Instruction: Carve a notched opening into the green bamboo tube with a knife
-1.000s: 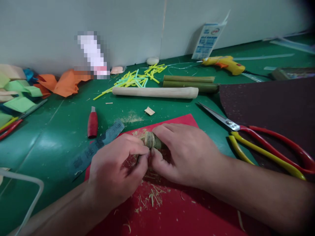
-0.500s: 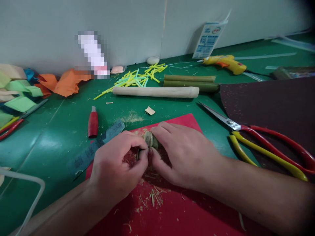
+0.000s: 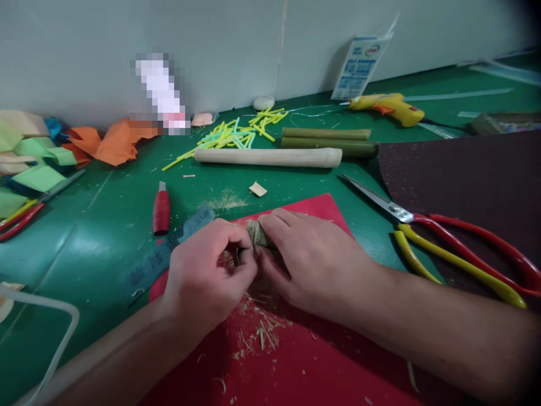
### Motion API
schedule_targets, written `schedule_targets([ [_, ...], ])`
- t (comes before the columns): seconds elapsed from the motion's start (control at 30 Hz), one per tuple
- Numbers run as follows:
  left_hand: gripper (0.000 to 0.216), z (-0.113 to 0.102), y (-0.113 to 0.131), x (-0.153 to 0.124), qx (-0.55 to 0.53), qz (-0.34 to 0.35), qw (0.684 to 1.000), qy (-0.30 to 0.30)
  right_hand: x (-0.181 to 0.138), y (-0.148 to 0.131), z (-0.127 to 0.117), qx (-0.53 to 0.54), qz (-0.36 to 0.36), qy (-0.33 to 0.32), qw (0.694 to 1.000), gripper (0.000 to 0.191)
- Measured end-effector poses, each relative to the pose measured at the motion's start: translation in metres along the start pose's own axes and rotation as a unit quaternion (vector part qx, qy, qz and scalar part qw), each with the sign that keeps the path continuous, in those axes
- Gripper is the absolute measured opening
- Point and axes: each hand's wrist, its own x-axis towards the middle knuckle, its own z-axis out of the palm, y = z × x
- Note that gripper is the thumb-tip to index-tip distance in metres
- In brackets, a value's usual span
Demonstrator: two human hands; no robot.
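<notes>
Both hands meet over the red sheet (image 3: 279,366), which is strewn with pale shavings (image 3: 266,332). My right hand (image 3: 316,259) is closed around a short grey-green piece of bamboo (image 3: 256,232), its end showing between the hands. My left hand (image 3: 207,265) is pinched, thumb against index finger, right up against that piece. A thin dark edge shows inside the left pinch, but its kind is hidden. Left of the hands lie a red-handled knife (image 3: 161,211) and a worn blue strip (image 3: 147,262) with dark markings, partly on the red sheet.
Red-and-yellow scissors (image 3: 401,213) lie at right by a dark brown sheet (image 3: 460,186). Behind are a pale bamboo stick (image 3: 268,157), green bamboo tubes (image 3: 329,148), yellow sticks (image 3: 228,135) and a yellow glue gun (image 3: 389,107). Folded paper (image 3: 114,144) and another pair of scissors (image 3: 25,220) are left.
My left hand has shifted slightly right and up against the bamboo piece. The piece has turned a little in the right fingers. Things on the table have stayed put.
</notes>
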Motion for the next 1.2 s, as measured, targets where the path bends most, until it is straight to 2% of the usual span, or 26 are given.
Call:
schedule_targets([
  [0.5, 0.011, -0.001, 0.001, 0.001, -0.004, -0.02, 1.0, 0.013, 0.003, -0.001, -0.003, 0.02, 0.015, -0.017, 1.0, 0.019],
  [0.83, 0.01, 0.003, 0.0, 0.001, -0.02, -0.05, 0.998, 0.012, 0.004, 0.0, -0.002, -0.031, -0.003, -0.008, 0.999, 0.016],
  [0.93, 0.008, 0.002, -0.002, 0.005, -0.025, -0.056, 0.998, 0.026, 0.002, -0.006, -0.001, -0.028, -0.008, -0.014, 0.999, 0.013],
  [1.07, 0.004, 0.001, -0.009, 0.013, -0.06, -0.107, 0.99, 0.07, -0.004, -0.017, 0.001, -0.023, -0.073, 0.007, 0.997, 0.021],
  [1.2, 0.006, -0.001, -0.012, 0.013, -0.127, -0.114, 0.982, 0.084, -0.005, -0.017, 0.0, -0.016, -0.041, 0.008, 0.999, 0.022],
])
